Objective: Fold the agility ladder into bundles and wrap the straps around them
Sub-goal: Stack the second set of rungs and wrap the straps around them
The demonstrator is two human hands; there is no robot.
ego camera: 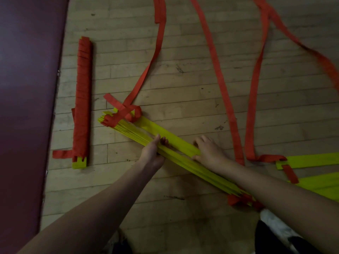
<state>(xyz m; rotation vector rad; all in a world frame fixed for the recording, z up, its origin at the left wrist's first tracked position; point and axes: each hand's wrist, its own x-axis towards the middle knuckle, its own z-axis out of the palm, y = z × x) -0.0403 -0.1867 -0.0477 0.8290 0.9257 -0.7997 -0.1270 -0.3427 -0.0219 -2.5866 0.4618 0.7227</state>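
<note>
Starting at the near edge, we record a black and white shape [271,222] that we cannot identify. Both forearms reach over it to the work.

The stack of yellow rungs [165,132] lies diagonally on the wooden floor [183,99]. Its near end sits low and right, and its far end points up and left. Red webbing [236,199] is bunched at the near end.

The left hand [153,153] grips the stack from its left side at about mid-length, with the thumb along the top and the fingers curled over the upper rungs. The right hand [209,150] holds the stack just beside it. Its fingers are bent over the broad top rung and its thumb is against the near edge. The rungs fan slightly apart between the two hands.

To the right, loose yellow rungs [311,160] lie flat on the floor, joined to red strap ends.

At the far end of the stack, a red strap [126,114] is looped and crossed loosely over the rung tips.

To the left, well apart from the stack, a wrapped bundle [83,98] lies beside the maroon mat [27,88]. It is bound in red along most of its length, with yellow showing at its near end and a short red tail beside that.

Beyond, loose red straps [218,70] trail across the floor to the far edge.
</note>
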